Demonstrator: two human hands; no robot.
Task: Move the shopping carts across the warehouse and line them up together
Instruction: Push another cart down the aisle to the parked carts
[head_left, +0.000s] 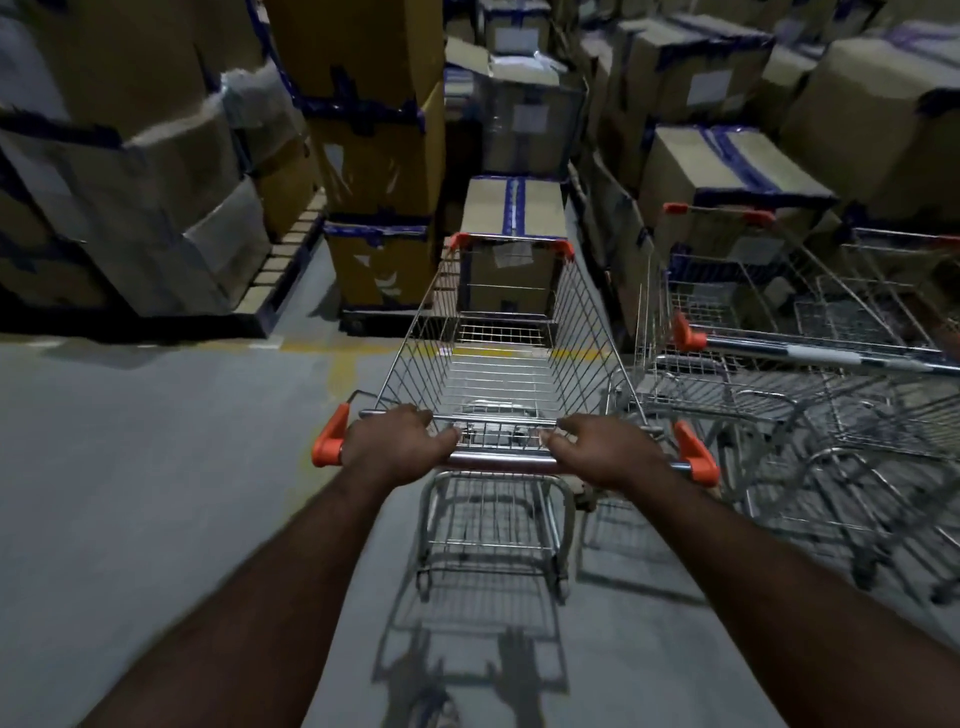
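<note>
A wire shopping cart (501, 358) with orange corner caps stands straight in front of me, its basket empty. My left hand (397, 441) grips the left part of its handle bar (501, 460), fingers curled over it. My right hand (602, 449) grips the right part of the same bar. Just to the right stands a second cart (769, 332) with orange caps, close beside the first. A third cart (898, 291) stands further right, partly cut off by the frame edge.
Stacks of taped cardboard boxes (374, 130) on pallets wall in the far side. One box (511, 208) stands directly beyond the cart's front. Grey floor (156, 467) with a yellow line (332, 345) spreads to the left.
</note>
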